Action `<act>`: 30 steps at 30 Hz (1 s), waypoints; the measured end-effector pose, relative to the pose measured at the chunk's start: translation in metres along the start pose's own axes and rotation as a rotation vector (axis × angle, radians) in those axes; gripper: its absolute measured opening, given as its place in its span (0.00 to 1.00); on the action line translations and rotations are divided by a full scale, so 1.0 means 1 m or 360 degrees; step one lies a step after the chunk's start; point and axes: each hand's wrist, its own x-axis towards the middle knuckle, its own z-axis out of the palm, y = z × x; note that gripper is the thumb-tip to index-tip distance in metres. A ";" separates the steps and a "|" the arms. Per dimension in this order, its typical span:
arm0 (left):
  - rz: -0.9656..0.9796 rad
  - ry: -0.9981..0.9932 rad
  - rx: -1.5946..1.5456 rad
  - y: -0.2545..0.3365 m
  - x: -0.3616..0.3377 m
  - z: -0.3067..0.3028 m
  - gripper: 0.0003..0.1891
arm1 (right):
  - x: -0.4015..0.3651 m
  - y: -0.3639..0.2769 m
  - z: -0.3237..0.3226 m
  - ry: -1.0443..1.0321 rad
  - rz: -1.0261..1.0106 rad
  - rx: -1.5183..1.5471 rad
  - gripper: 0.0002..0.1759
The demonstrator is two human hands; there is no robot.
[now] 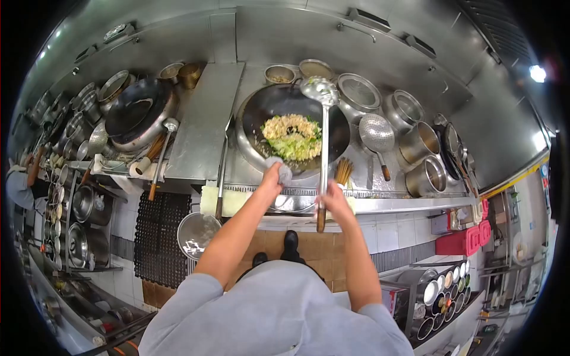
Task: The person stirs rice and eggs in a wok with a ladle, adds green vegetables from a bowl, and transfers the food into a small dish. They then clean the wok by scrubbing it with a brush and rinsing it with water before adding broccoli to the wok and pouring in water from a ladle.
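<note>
My left hand [272, 178] is closed on a folded grey cloth [283, 172] at the near-left rim of a large dark wok [252, 107]. In the wok lies a mound of fried rice [284, 129], pale grains with dark bits at its centre and chopped green leaves [294, 147] on the near side. My right hand [336, 204] is closed round the handle end of a long steel ladle [325, 136], slightly blurred. The ladle's bowl is over the far-right part of the wok, apart from the rice. Its wooden grip end [321, 218] sticks out below my hand.
Right of the wok are a perforated skimmer [376, 132], a bamboo brush [343, 171] and several steel pots [418, 142]. A long-handled spatula [222, 172] lies to the left. Farther left stands a second wok [138, 113]. Another person [21, 184] is at the far left edge.
</note>
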 end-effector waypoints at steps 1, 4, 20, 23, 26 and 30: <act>0.0077 -0.0084 0.0111 0.001 0.014 -0.004 0.05 | 0.019 -0.022 0.007 0.0247 0.0115 -0.0013 0.14; 0.0096 -0.0137 0.0173 0.013 0.066 -0.019 0.07 | 0.088 -0.016 -0.012 0.0515 -0.0359 -0.0698 0.31; -0.0148 0.0395 -0.0041 0.025 0.005 0.024 0.31 | 0.164 -0.007 -0.082 -0.0467 -0.0385 -0.1457 0.35; -0.0047 0.0269 -0.0118 0.023 0.034 0.005 0.20 | 0.108 -0.047 -0.119 -0.0368 -0.0572 -0.2084 0.36; -0.0015 0.0267 -0.0038 0.016 0.088 -0.010 0.09 | 0.059 -0.080 -0.125 -0.0202 -0.0366 -0.2435 0.35; 0.0167 0.0314 0.0265 -0.003 0.075 0.004 0.08 | 0.036 -0.108 -0.137 -0.0248 -0.0213 -0.1984 0.33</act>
